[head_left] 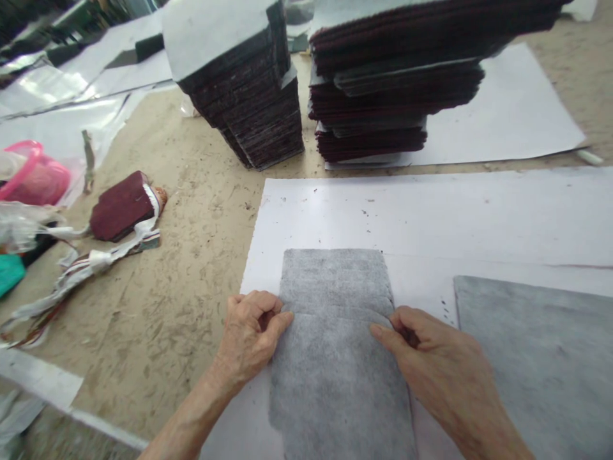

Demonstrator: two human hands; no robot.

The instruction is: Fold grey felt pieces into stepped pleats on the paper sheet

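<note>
A grey piece of felt-like fabric lies lengthwise in front of me on white paper. Its far part is a separate or folded layer, with an edge running across between my hands; I cannot tell which. My left hand pinches the fabric's left edge between thumb and curled fingers. On the opposite edge my right hand does the same, its thumb lying on top. To the right of that hand rests another grey fabric piece, flat on the paper.
Tall stacks of dark maroon, grey-backed pieces stand at the back, one left and one right. A maroon bundle, white fabric strips and a pink plastic basket lie on the worn tan table at left.
</note>
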